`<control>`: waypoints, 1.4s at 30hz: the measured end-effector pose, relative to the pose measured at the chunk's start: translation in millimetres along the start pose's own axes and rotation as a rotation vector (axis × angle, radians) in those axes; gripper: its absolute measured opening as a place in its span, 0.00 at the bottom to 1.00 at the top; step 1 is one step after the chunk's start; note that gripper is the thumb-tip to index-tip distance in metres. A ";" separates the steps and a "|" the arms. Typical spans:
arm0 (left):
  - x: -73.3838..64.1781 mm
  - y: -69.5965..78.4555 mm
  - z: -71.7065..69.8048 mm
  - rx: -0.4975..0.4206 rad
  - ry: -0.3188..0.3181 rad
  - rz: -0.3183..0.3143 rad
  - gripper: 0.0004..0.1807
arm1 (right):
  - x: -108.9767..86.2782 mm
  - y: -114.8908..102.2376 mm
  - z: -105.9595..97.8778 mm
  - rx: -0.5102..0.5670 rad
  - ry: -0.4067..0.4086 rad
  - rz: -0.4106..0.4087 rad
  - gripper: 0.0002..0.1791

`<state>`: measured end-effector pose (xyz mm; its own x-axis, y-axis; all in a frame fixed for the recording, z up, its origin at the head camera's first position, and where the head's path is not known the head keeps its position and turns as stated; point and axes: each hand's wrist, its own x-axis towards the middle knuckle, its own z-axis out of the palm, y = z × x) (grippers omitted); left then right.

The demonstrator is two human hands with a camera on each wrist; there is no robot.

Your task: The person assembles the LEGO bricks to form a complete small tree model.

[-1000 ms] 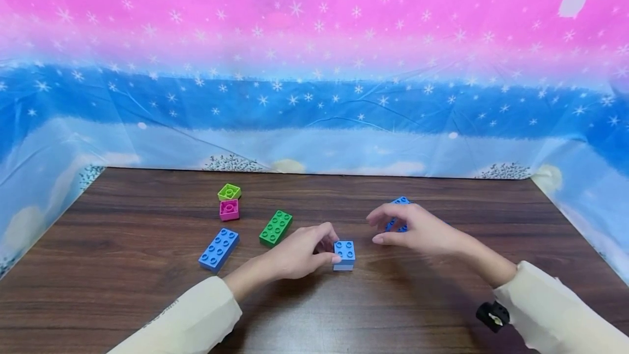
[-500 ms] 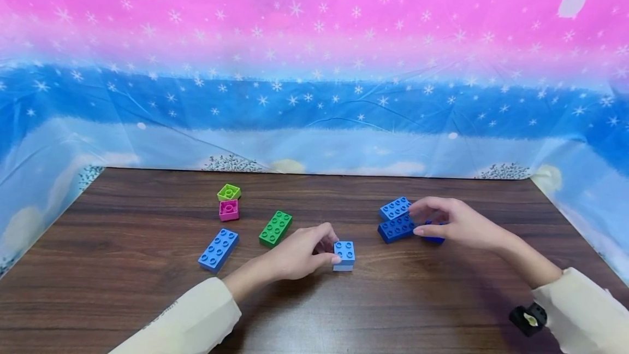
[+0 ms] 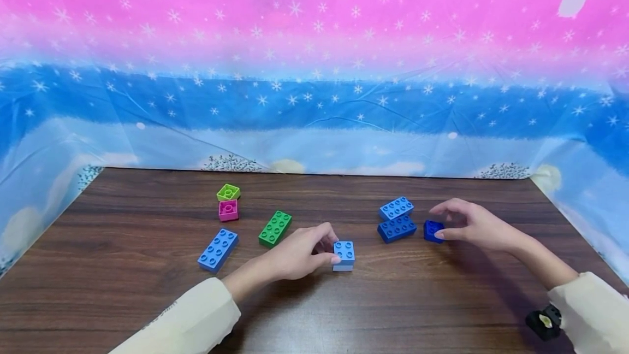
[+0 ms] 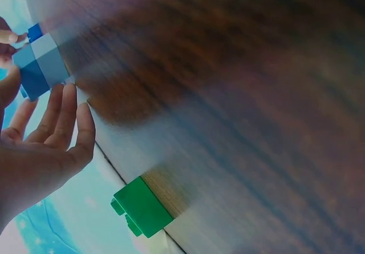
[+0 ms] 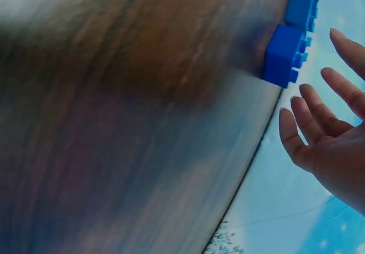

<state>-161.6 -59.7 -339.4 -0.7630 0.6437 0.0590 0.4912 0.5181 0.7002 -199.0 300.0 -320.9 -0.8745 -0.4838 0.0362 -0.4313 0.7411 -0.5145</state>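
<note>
In the head view my left hand (image 3: 296, 254) pinches a small two-brick stack between thumb and fingers. On top is a light blue square building brick (image 3: 345, 253), with a paler brick (image 3: 342, 267) beneath it on the table. My right hand (image 3: 480, 227) hovers by a small dark blue brick (image 3: 431, 230), its thumb tip overlapping that brick in the head view. In the right wrist view the fingers (image 5: 322, 114) are spread and loosely bent, with nothing between them. Left of that brick lie a long dark blue brick (image 3: 397, 229) and a long medium blue brick (image 3: 396, 208).
Several other bricks lie to the left on the wooden table (image 3: 314, 316): a green one (image 3: 276, 228), a long blue one (image 3: 218, 249), and upturned pink (image 3: 228, 211) and lime (image 3: 228, 192) ones. A patterned cloth (image 3: 314, 108) hangs along the table's back edge.
My right hand has moved rightward from over the two long blue bricks to the small dark blue brick, uncovering them. The left hand stays in place on the stack.
</note>
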 end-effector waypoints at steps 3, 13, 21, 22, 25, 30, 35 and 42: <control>-0.1 0.0 -0.2 0.000 0.000 0.004 0.11 | -0.9 4.4 1.8 0.006 -0.007 0.014 0.24; -0.2 -0.4 0.3 0.006 0.006 0.005 0.10 | 0.4 11.8 10.2 0.016 -0.032 0.044 0.23; -0.6 1.1 0.3 0.014 0.003 -0.007 0.10 | 0.4 13.1 12.3 0.017 -0.034 0.052 0.22; -0.6 1.0 0.4 0.015 0.003 -0.007 0.10 | 0.4 13.2 12.2 0.020 -0.037 0.056 0.22; -0.5 1.0 0.5 0.020 0.001 -0.012 0.10 | 1.1 14.0 11.8 0.022 -0.043 0.062 0.22; 0.0 0.8 0.1 0.030 -0.004 -0.024 0.10 | 2.9 14.3 11.7 0.020 -0.049 0.066 0.21; -0.1 0.8 0.3 0.034 -0.002 -0.023 0.10 | 3.3 12.9 11.1 0.030 -0.055 0.049 0.21; -0.3 0.6 0.7 0.032 0.000 -0.019 0.10 | 2.8 13.2 11.8 0.040 -0.056 0.051 0.21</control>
<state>-160.7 -59.2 -339.5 -0.7722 0.6337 0.0463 0.4901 0.5477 0.6781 -204.5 303.0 -337.7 -0.8808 -0.4719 -0.0387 -0.3760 0.7468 -0.5485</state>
